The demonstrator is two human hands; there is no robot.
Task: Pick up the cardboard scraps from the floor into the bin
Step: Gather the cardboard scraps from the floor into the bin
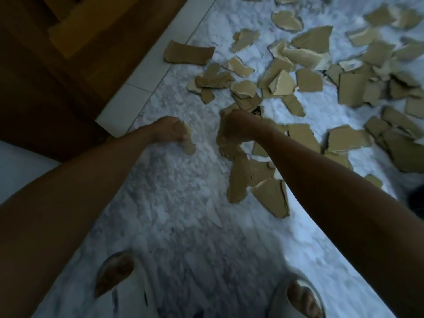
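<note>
Fingers of the left hand point(171, 131) were curled round a small cardboard scrap point(188, 140), which was gripped just above the white marble floor point(183, 214). Those of the right hand point(236, 129) were clamped on a bunch of scraps point(226, 146) that hung below the fist; how many pieces were held could not be told through the blur.

Most of the cardboard scraps point(307, 81) were seen scattered across the floor beyond and to the right of the hands, many overlapping. Two larger pieces point(270, 196) lay just under the right forearm, nearest the person. One long strip point(188, 53) lay partly over the white border tile point(146, 72) beside the dark wooden panel point(57, 65). Two slippered feet point(114, 274) were planted at the near edge of the view. No bin was in view, so its place could not be stated.

The step in hand was judged to be gathering, with much of the task left. It would be done well if each hand were filled before any trip to the bin, the nearest pieces being taken first. Overlapping pieces could be raked together and lifted as a stack. Flat pieces on smooth marble would be better caught at a torn, raised edge. The right hand's bunch was judged likely to shed pieces unless squeezed firmly.
</note>
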